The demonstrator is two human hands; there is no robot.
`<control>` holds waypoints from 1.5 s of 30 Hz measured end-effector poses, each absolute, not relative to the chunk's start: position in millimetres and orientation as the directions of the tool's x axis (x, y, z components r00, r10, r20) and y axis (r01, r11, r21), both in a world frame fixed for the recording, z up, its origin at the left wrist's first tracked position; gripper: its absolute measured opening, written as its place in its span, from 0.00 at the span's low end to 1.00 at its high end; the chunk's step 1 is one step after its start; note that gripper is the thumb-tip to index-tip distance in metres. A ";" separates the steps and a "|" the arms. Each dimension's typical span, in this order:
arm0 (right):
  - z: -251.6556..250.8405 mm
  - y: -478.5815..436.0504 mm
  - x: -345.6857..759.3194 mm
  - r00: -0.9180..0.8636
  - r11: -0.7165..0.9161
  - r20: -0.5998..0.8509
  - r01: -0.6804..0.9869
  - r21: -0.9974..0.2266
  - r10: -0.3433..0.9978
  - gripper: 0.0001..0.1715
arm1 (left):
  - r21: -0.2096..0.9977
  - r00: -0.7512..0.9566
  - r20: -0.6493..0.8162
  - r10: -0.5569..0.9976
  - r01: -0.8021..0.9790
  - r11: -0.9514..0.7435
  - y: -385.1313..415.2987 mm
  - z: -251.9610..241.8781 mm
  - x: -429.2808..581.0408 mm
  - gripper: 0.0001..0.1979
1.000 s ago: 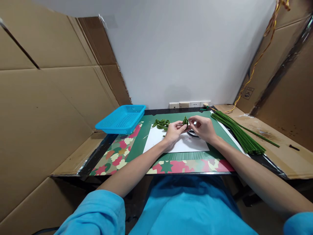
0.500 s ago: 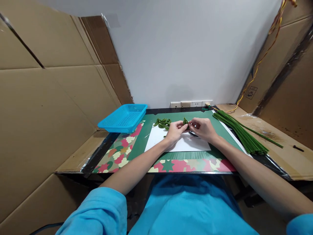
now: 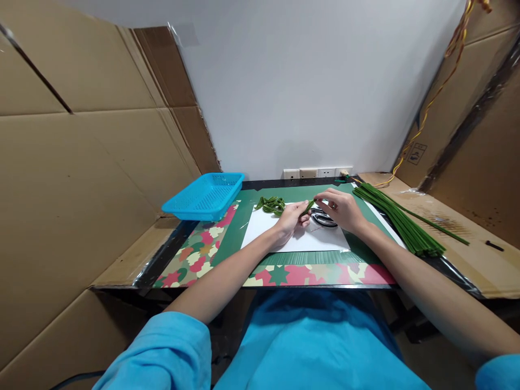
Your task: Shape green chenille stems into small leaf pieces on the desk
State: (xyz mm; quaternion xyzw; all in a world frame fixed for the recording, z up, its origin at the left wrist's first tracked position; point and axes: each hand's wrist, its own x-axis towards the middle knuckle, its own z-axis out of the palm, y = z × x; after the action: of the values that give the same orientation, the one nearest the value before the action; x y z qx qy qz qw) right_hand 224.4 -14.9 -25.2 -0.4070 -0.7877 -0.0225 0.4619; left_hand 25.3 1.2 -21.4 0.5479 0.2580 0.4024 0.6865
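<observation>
Head view, left hand: the left hand (image 3: 291, 218) grasps a green piece (image 3: 309, 207) between thumb and fingers, above the paper (image 3: 260, 235).
Right hand: the right hand (image 3: 340, 208) has its fingertips at the tip of that piece; whether its grip pinches it is too small to tell.
Bent stems: a small heap (image 3: 271, 205) lies by the paper's far left corner, apparently finished or partly shaped; an exact count cannot be made out.
Piece in hand: seemingly midway, its shape mostly hidden by the fingers.
Straight stems: a thick bundle (image 3: 400, 219) lies at the right, with one stem slightly apart; these look unworked, so much probably remains.
Black loops: a looped black thing (image 3: 327, 225) rests on the paper, partly behind the right hand.
Worktop: the black worktop (image 3: 266, 184) carries a green mat (image 3: 231, 233) with a patterned border (image 3: 203, 249).
Basket: a blue basket (image 3: 203, 197) stands at the far left.
Room: a pale wall (image 3: 304, 92) with sockets (image 3: 309, 173), cardboard (image 3: 101, 179) on both sides, and a yellow cord (image 3: 434, 100) at the right.
</observation>
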 end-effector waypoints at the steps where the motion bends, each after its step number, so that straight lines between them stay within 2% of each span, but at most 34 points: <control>1: -25.3 -15.4 224.1 -0.254 0.673 0.744 0.661 -0.332 0.617 0.10 | 0.956 0.541 0.081 0.837 -0.280 0.088 1.2 -20.1 24.9 0.22; 7: -26.3 -18.3 220.8 -0.307 0.696 0.728 0.646 -0.314 0.614 0.10 | 0.951 0.575 0.063 0.816 -0.283 0.126 3.5 -14.0 18.6 0.20; 22: -25.4 -23.3 213.1 -0.338 0.732 0.697 0.554 -0.396 0.632 0.12 | 0.974 0.709 0.010 0.705 -0.167 0.154 5.0 -8.4 8.2 0.17; 29: -26.5 -29.2 202.0 -0.232 0.699 0.712 0.533 -0.477 0.663 0.20 | 0.971 0.703 0.029 0.710 -0.189 0.148 -7.9 0.0 10.0 0.15; 36: -17.9 -35.1 195.3 -0.202 0.675 0.679 0.483 -0.557 0.706 0.27 | 0.977 0.609 0.111 0.785 -0.212 0.026 -3.4 -8.3 15.3 0.14; 40: -18.6 -32.1 199.9 -0.233 0.685 0.682 0.508 -0.523 0.693 0.24 | 0.976 0.595 0.108 0.796 -0.214 0.028 -3.2 -10.1 17.2 0.13; 45: -21.7 -32.4 208.9 -0.311 0.723 0.708 0.563 -0.400 0.634 0.17 | 0.971 0.691 0.000 0.723 -0.173 0.165 -9.1 -3.8 13.8 0.14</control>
State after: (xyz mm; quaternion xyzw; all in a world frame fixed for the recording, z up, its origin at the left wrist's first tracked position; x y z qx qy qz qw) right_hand 208.9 -32.4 -21.7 -0.3699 -0.8088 0.0387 0.4555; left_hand 13.8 -9.1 -3.8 0.5671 0.2424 0.3097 0.7237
